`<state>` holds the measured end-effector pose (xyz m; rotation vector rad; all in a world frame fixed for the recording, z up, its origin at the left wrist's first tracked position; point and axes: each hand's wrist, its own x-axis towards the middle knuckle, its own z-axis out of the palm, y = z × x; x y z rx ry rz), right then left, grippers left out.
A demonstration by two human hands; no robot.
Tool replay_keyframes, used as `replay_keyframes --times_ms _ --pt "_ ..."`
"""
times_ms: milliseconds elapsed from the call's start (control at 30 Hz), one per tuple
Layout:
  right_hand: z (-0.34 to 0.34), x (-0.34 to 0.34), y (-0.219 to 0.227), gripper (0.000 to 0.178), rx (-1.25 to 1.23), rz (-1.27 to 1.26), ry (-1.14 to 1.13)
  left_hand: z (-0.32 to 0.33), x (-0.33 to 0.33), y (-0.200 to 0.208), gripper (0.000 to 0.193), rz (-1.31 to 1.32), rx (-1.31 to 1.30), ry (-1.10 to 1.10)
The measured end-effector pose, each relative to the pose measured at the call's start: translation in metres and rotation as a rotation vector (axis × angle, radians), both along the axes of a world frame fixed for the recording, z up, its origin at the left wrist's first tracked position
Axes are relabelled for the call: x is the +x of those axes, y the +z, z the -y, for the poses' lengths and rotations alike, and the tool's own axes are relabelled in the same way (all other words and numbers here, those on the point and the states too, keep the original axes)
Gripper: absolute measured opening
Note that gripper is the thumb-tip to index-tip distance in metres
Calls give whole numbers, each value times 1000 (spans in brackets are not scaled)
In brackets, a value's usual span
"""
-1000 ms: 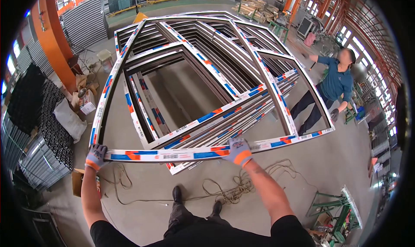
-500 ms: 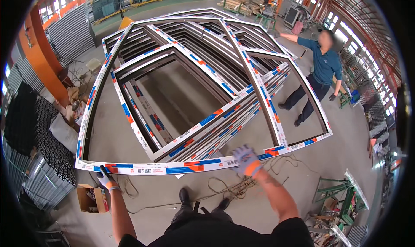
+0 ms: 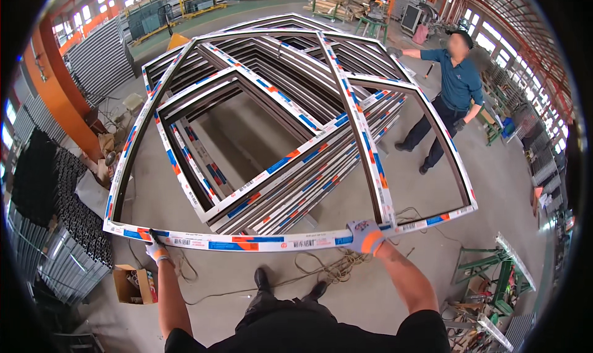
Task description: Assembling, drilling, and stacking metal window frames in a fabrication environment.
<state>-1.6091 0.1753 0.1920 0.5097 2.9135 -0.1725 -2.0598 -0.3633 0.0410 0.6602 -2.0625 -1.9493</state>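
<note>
A large window frame (image 3: 296, 241), its dark profiles covered in white, blue and orange protective film, lies over a stack of similar frames. My left hand (image 3: 155, 248), in a grey glove with an orange cuff, is closed on the near rail by its left corner. Farther right, my right hand (image 3: 365, 237), gloved alike, wraps over the same rail close to where the crossbar (image 3: 372, 161) joins it. Parts of the fingers on both hands are hidden by the rail. Beneath it, the stacked frames (image 3: 284, 164) lie turned at an angle.
A co-worker (image 3: 457, 84) stands at the far right, one gloved hand at the frame's far right edge. Cord (image 3: 336, 267) lies on the floor by my feet. Left are an open cardboard box (image 3: 134, 285) and bundled profiles (image 3: 74, 229); right, a green stand (image 3: 494, 279).
My right hand has come down and closed on the near rail, slightly farther right. My left hand keeps its hold. The rail's right end appears lower in view, and the co-worker has shifted slightly.
</note>
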Motion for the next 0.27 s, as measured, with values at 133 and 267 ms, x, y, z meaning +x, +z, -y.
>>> replay_keyframes --times_ms 133,267 --pt "41 37 -18 55 -30 -1 -1 17 -8 1 52 -98 -50 4" --pt "82 62 -9 69 -104 73 -33 20 -19 6 47 -160 -92 -98"
